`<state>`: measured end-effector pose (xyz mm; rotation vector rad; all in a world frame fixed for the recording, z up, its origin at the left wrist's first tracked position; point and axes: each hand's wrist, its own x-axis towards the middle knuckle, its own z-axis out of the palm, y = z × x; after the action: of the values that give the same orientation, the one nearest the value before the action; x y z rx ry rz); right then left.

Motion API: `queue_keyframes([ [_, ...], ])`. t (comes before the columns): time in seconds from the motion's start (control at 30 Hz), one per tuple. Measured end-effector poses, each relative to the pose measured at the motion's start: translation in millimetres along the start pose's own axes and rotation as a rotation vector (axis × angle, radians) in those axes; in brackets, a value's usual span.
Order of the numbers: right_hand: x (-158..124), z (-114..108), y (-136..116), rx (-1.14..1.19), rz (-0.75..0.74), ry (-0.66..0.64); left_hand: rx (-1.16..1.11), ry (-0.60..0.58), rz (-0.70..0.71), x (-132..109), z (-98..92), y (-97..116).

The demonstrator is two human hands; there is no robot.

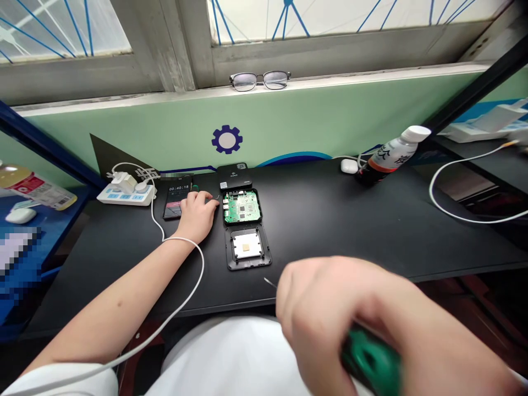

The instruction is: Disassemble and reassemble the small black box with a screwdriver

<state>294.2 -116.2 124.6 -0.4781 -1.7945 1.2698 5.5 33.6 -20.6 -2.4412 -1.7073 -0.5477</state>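
My right hand, large and blurred in the foreground, is wrapped round a screwdriver with a green and black handle. Its thin metal tip pokes out on the left. On the desk my left hand rests with curled fingers beside a phone showing a timer. A bit of green and a thin metal end show near its fingers; what they hold is unclear. Just right of it lies an opened black box with a green circuit board. Below sits its detached cover with a silvery plate inside.
A black labelled box lies behind the circuit board. At the left back stands a power strip with plugs; a white cable crosses my left forearm. Farther right are an earbud case and a bottle. Glasses rest on the sill.
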Motion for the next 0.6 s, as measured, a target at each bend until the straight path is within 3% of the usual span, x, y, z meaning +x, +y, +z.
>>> queue_keyframes([
  [0.03,12.0,-8.3,6.2,0.098,0.078,-0.094,-0.003,-0.012,-0.006,0.6,-0.4,0.0],
  [0.17,58.3,-35.1,54.5,0.347,-0.135,-0.091,0.024,-0.072,0.01,4.6,-3.0,0.4],
  [0.27,77.5,-43.6,91.2,0.331,-0.125,0.077,0.085,-0.113,0.062,8.4,-4.1,-0.1],
  [0.4,86.0,-46.2,113.3,0.293,-0.122,0.342,0.042,-0.067,0.102,8.2,-7.5,3.5],
  [0.47,87.7,-45.8,116.5,0.28,-0.174,0.457,-0.11,0.001,0.145,4.2,-11.7,9.8],
  [0.6,88.7,-42.7,119.1,0.209,-0.259,0.591,-0.507,-0.02,0.354,-7.3,-21.5,28.0],
])
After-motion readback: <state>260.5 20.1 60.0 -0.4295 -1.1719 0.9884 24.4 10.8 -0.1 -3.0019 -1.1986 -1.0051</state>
